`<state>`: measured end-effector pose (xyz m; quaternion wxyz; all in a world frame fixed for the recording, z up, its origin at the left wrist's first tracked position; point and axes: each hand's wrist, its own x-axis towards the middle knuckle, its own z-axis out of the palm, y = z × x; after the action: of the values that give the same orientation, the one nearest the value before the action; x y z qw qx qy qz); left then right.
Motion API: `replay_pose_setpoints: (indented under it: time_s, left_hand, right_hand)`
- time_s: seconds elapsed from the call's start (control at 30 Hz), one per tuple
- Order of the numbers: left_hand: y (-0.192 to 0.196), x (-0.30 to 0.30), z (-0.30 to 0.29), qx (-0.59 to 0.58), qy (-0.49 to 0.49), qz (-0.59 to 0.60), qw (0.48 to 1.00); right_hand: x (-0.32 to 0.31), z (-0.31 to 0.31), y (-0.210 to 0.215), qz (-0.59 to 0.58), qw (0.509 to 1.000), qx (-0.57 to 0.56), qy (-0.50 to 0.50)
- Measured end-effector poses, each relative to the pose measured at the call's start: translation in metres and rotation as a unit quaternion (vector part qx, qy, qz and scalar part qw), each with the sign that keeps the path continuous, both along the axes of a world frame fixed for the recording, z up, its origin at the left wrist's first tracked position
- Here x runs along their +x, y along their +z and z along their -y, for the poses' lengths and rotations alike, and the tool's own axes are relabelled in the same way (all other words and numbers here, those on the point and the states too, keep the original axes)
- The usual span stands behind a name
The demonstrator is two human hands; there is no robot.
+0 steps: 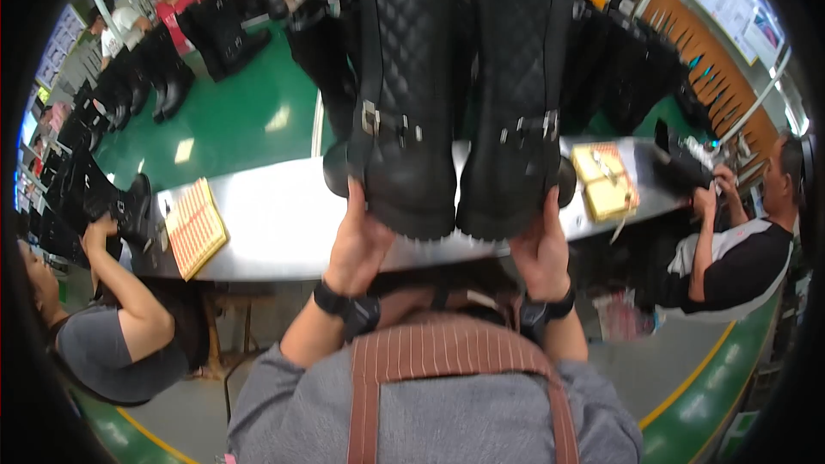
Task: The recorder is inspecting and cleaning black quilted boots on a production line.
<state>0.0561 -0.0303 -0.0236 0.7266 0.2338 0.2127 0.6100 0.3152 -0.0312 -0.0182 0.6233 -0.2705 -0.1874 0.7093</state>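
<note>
A pair of tall black boots with quilted shafts and silver-buckled straps is raised close in front of me, side by side, above the table. Around the heel end of the left boot (408, 163) my left hand (359, 249) is closed, its thumb up along the outer side. My right hand (543, 253) grips the right boot (507, 163) the same way at its lower outer side. Most of my fingers are hidden beneath the soles. The boots' upper ends run out of the top of the view.
Beneath the boots stretches a shiny metal table (275, 215). Yellow, red-patterned pads lie on it, one pad (196, 228) left and another pad (606, 180) right. Co-workers handle boots at the left (129, 326) and right (730, 266). More black boots (219, 39) stand beyond on a green surface (241, 120).
</note>
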Motion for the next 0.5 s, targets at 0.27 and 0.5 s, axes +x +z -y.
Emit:
replay_pose_setpoints:
  time_s: [0.27, 0.5]
  left_hand:
    - [-0.019, -0.002, -0.002, 0.025, 0.111, -0.043, 0.993]
    - [-0.046, -0.003, 0.0, 0.05, 0.083, -0.079, 0.992]
  right_hand:
    - [-0.003, 0.0, -0.028, 0.025, 0.993, 0.077, -0.09]
    - [0.009, -0.003, -0.063, 0.055, 0.985, 0.141, -0.088]
